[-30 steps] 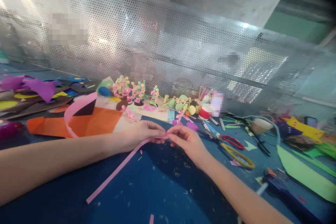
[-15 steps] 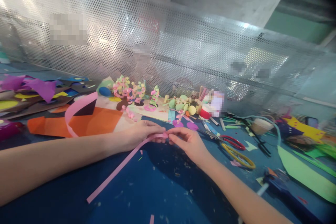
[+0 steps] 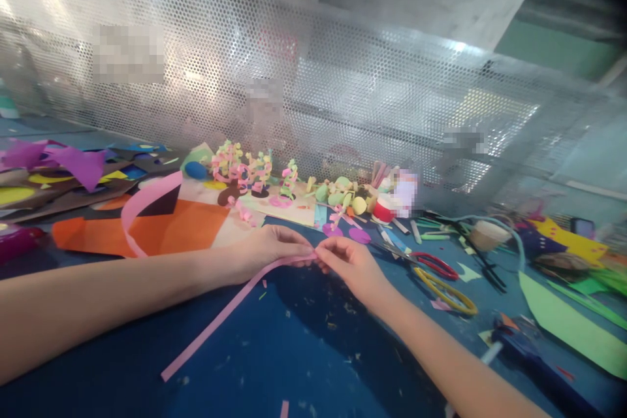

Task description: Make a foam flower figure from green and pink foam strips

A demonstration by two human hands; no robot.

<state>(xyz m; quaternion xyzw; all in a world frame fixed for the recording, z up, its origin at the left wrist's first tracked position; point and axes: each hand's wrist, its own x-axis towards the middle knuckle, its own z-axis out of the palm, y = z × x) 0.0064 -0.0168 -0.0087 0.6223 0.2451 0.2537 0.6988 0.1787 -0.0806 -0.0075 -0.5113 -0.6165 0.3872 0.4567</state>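
A long pink paper strip point(image 3: 220, 320) runs from the blue tabletop up to my two hands at the middle of the view. My left hand point(image 3: 267, 250) pinches the strip near its upper end, fingers closed. My right hand point(image 3: 350, 262) meets it from the right, its fingertips pinched on the strip's very end. Both hands hover just above the table, fingertips touching around the strip.
Curled paper flowers point(image 3: 242, 171) and green paper balls point(image 3: 337, 194) stand behind the hands. Orange paper point(image 3: 161, 230) with a pink loop lies left. Red and yellow scissors point(image 3: 435, 277) lie right, a glue gun point(image 3: 519, 346) nearer. A perforated metal screen point(image 3: 313, 91) closes the back.
The hands stay together on the strip's end; the fingers shift slightly, working the tip. The strip's lower end stays put on the table.
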